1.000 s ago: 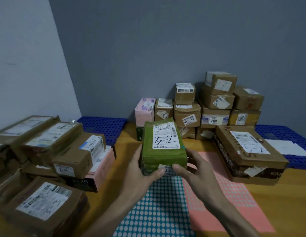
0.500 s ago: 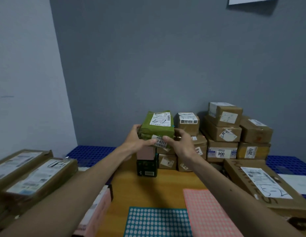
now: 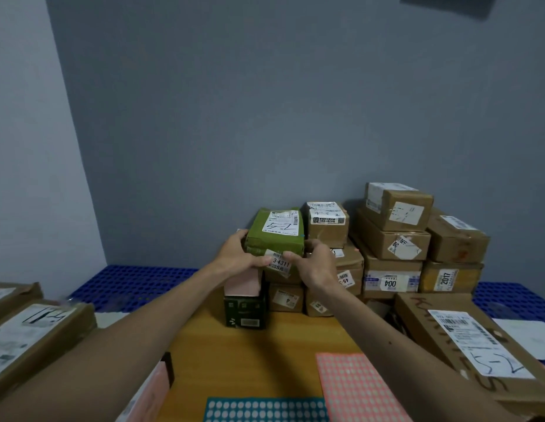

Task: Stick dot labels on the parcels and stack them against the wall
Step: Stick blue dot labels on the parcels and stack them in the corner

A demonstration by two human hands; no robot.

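A green parcel [image 3: 272,236] with a white address label sits at the top of the stack against the grey wall, over a pink box [image 3: 243,281] and a brown box. My left hand [image 3: 237,254] grips its left side, thumb on the front face. My right hand [image 3: 315,263] grips its right front corner. To the right stands the pile of brown parcels [image 3: 392,239]. A teal dot-label sheet [image 3: 265,409] and a pink dot-label sheet [image 3: 356,388] lie on the wooden table [image 3: 249,354] near me.
Brown parcels [image 3: 30,333] crowd the left of the table. A long brown box [image 3: 466,339] with a white label lies at the right. A dark green box [image 3: 245,312] stands under the pink one. Blue plastic pallets [image 3: 128,284] run along the wall.
Both hands carried the green parcel from above the label sheets forward to the wall and onto the stack. The camera tilted up.
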